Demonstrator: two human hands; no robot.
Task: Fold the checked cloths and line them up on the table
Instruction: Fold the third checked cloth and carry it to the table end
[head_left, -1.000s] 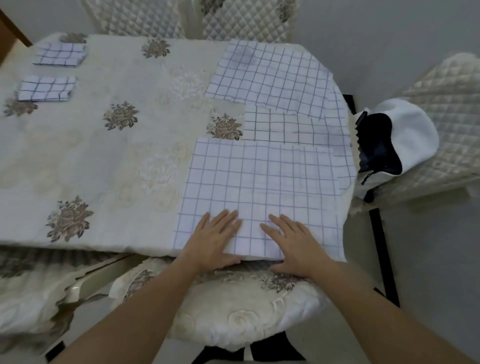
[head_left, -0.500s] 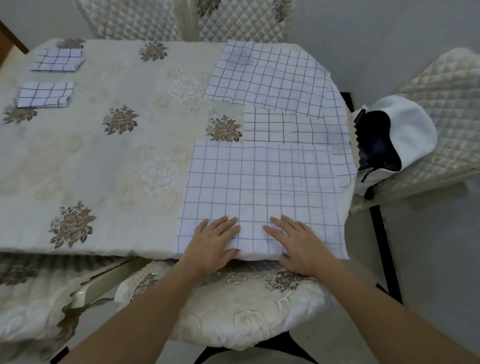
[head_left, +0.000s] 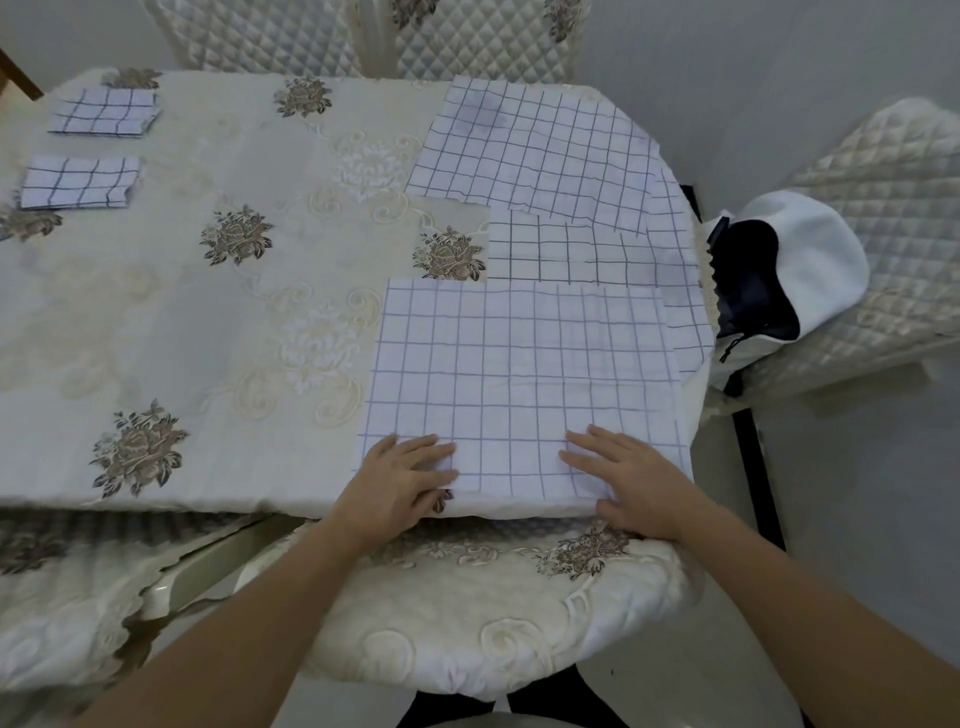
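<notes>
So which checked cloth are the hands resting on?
The nearest cloth, at the table's front edge: left hand and right hand lie flat on it. Two spread cloths behind and two folded ones far left are untouched.

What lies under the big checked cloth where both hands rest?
The near cloth lies on the floral tablecloth, and its far right edge overlaps another checked cloth. Anything else beneath its middle is covered.

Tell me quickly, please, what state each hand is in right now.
Left hand: open, fingers flat on the near checked cloth, gripping nothing.
Right hand: open, fingers flat on the same cloth, gripping nothing.
</notes>
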